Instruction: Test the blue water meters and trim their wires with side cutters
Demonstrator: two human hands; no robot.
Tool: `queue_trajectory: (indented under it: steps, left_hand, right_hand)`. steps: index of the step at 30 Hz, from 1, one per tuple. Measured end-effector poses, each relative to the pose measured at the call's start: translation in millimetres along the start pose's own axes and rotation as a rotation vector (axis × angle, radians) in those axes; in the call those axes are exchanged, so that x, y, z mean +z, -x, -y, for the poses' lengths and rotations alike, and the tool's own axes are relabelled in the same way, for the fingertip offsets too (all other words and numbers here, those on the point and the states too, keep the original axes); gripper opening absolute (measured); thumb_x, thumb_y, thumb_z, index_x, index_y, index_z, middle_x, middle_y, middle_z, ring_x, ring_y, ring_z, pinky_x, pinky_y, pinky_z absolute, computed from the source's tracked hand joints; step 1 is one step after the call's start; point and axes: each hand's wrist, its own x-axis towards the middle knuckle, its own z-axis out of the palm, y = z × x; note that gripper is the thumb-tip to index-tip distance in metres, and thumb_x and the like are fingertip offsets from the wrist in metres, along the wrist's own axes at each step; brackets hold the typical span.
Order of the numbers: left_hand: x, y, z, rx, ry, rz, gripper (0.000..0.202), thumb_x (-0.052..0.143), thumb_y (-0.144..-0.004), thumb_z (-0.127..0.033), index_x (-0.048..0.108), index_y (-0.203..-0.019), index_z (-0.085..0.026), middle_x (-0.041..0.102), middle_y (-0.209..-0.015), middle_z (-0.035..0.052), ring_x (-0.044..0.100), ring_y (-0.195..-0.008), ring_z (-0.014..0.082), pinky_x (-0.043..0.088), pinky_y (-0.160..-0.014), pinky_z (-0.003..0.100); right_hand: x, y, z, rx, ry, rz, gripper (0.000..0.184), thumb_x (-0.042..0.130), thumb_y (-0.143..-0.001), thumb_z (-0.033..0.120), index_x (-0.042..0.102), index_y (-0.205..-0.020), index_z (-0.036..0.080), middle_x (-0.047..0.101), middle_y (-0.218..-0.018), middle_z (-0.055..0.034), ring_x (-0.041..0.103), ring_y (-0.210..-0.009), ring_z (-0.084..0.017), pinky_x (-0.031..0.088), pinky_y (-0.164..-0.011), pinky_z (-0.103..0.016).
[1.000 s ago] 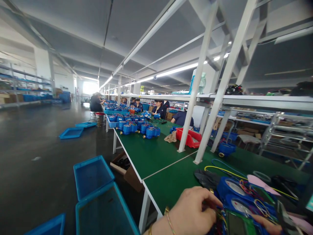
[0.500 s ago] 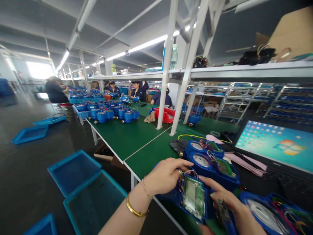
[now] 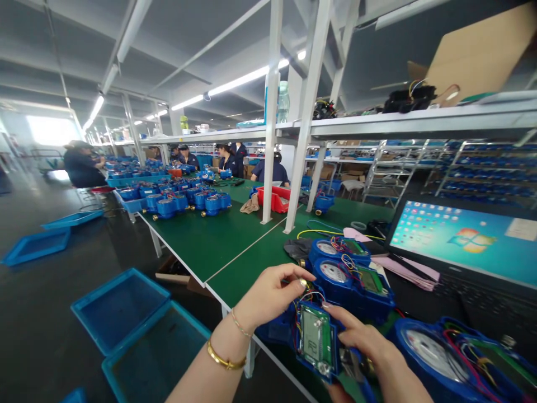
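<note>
A blue water meter [image 3: 277, 330] stands close to me at the table's front edge. Its green circuit board with an LCD [image 3: 312, 338] faces up, and the screen shows characters. Coloured wires [image 3: 311, 294] run around the board's top. My left hand [image 3: 268, 296] is bent over the top left, thumb and index finger close together by the wires; what they pinch is hidden. My right hand [image 3: 369, 341] has its index fingertip at the board's upper right edge. Metal-jawed pliers with a blue handle [image 3: 352, 364] sit within that hand, partly covered by its fingers.
More blue meters [image 3: 333, 271] stand just behind, and another meter [image 3: 434, 350] is at right. A laptop [image 3: 465, 235] stands behind it. Steel posts [image 3: 272, 140] rise from the green table [image 3: 201, 240]. Blue trays [image 3: 121, 305] lie on the floor at left. Several people sit farther off.
The LCD was blank and now shows characters. The view has turned slightly right, so everything sits farther left. Both hands keep nearly the same places at the meter.
</note>
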Motion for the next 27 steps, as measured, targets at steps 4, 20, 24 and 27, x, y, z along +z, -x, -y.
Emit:
queue_trajectory:
  steps: [4, 20, 24, 27]
  left_hand:
    - [-3.1, -5, -3, 0.002, -0.044, 0.045, 0.025, 0.053, -0.083, -0.029, 0.068, -0.095, -0.014, 0.064, -0.083, 0.0035, 0.054, -0.071, 0.0133, 0.042, -0.066, 0.023]
    - [-1.8, -22, -24, 0.108, -0.537, -0.094, 0.012, 0.060, -0.072, -0.009, 0.063, -0.064, -0.017, 0.058, -0.074, -0.0003, 0.053, -0.077, 0.0152, 0.038, -0.072, 0.027]
    - [-6.4, -13, -19, 0.075, -0.584, -0.218, 0.012, 0.057, -0.077, -0.010, 0.058, -0.067, -0.017, 0.056, -0.068, -0.0025, 0.051, -0.068, 0.0131, 0.036, -0.064, 0.027]
    - [-13.9, -6, -11, 0.036, -0.606, -0.287, 0.013, 0.058, -0.081, -0.014, 0.057, -0.069, -0.015, 0.054, -0.065, -0.0033, 0.050, -0.062, 0.0118, 0.039, -0.061, 0.026]
  right_hand:
    - [2, 3, -3, -0.096, 0.092, -0.032, 0.040, 0.052, -0.067, 0.008, 0.043, -0.102, 0.025, 0.056, -0.130, -0.0095, 0.064, -0.101, -0.024, 0.051, -0.079, -0.035]
    - [7, 0, -2, -0.128, 0.130, -0.097, 0.039, 0.042, -0.074, 0.011, 0.042, -0.112, 0.022, 0.055, -0.132, -0.0065, 0.059, -0.105, -0.020, 0.051, -0.082, -0.034]
    - [6, -2, -5, -0.108, 0.069, -0.067, 0.044, 0.046, -0.073, 0.011, 0.039, -0.115, 0.023, 0.050, -0.136, -0.0067, 0.055, -0.113, -0.023, 0.049, -0.089, -0.039]
    - [7, -8, -12, -0.063, -0.027, -0.025, 0.049, 0.051, -0.071, 0.010, 0.039, -0.115, 0.025, 0.049, -0.137, -0.0063, 0.054, -0.116, -0.025, 0.049, -0.091, -0.041]
